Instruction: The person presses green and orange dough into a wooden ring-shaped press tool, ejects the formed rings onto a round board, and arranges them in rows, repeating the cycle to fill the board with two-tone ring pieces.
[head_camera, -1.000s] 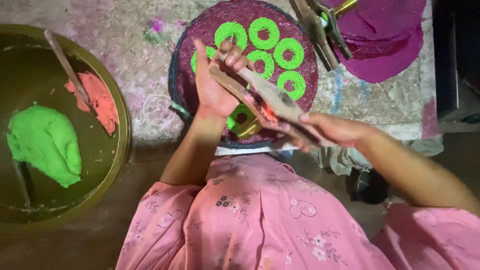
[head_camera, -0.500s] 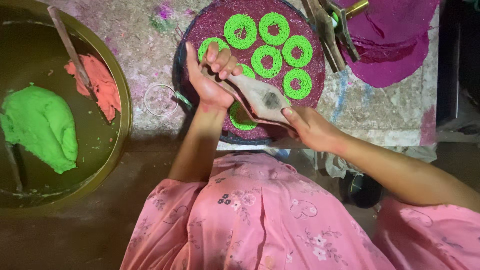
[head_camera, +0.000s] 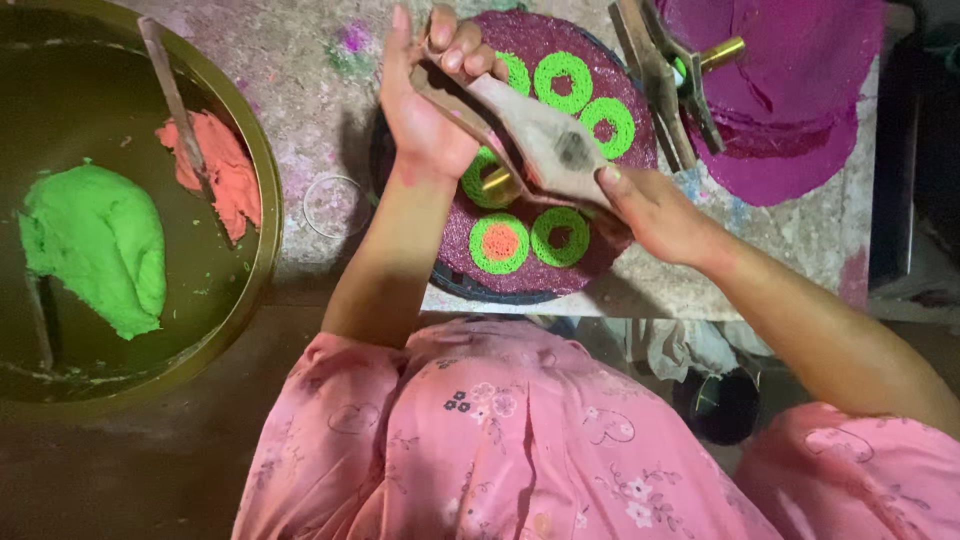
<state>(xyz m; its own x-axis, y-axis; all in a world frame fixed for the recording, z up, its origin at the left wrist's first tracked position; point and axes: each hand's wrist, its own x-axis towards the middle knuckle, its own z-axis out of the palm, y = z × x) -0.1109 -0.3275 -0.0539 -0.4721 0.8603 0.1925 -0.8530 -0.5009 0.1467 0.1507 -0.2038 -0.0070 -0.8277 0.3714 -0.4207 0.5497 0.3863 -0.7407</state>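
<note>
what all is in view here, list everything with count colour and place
wooden press: 1, brown, held over the mat
green dough rings: about six, on the purple round mat; one has an orange centre
second wooden press: 1, brown with a brass tube, upper right
purple mats: stack, top right
brass basin: 1, left
green dough: 1 lump, in the basin
orange dough: 1 lump, in the basin
stick: 1, in the basin
left hand: grips the press
right hand: grips the press

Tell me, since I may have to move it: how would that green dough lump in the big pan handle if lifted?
The green dough lump looks soft and slumped, so it would likely sag and tear. Its moist sheen suggests it sticks to the pan. Probably heavy for its size.
</note>
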